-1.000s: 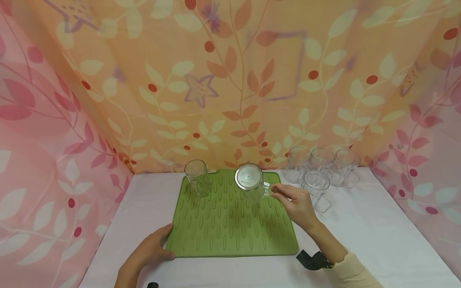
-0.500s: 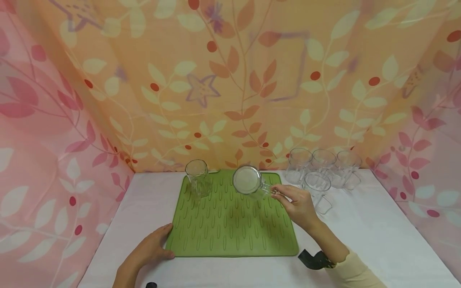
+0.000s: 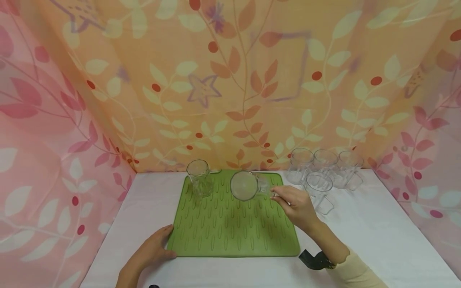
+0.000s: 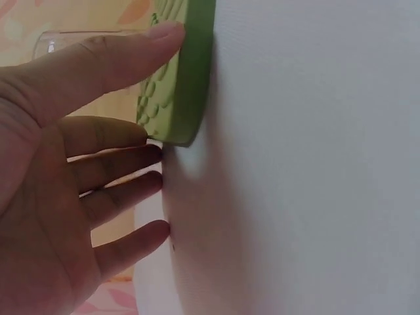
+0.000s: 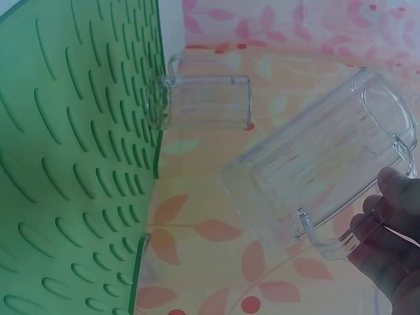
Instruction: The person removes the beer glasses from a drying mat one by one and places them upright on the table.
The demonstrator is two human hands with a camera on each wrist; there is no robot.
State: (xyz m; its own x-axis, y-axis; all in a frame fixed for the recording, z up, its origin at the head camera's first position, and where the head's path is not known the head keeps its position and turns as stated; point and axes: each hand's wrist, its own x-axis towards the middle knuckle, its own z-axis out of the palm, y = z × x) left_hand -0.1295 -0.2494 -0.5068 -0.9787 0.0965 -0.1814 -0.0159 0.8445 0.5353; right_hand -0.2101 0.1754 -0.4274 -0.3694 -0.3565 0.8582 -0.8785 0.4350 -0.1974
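Head view: held mug point(image 3: 249, 185) left of right hand point(image 3: 296, 206).

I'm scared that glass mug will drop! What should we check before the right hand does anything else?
1. Grip: right hand has the held mug by its handle: ok.
2. Held mug straight: it's tilted: not ok.
3. Mat steadied: left hand touches the green mat's near left corner: ok.
4. Other mug upright on the mat: ok.
5. Bare space on the mat: ok.
6. Held mug dry inside: cannot tell.
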